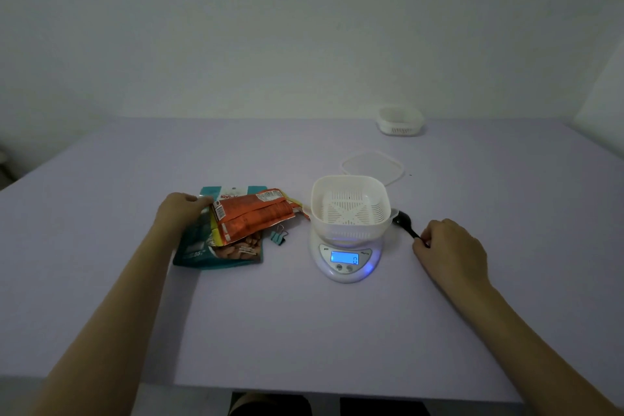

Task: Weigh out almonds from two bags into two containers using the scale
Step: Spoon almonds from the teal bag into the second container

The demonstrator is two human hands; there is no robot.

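An orange almond bag (251, 214) lies across a teal almond bag (216, 248) left of centre. My left hand (180, 211) rests on the bags' left edge, fingers curled over it. A white slotted container (349, 208) stands empty on the white scale (344, 262), whose blue display is lit. To the scale's right lies a black spoon (405, 224); my right hand (450, 252) pinches the end of its handle. A second white container (400, 120) sits at the far right of the table.
A clear lid (373, 165) lies flat behind the scale. A teal binder clip (278, 236) sits between the bags and the scale. The lilac table (304, 331) ends at a near edge just below my forearms.
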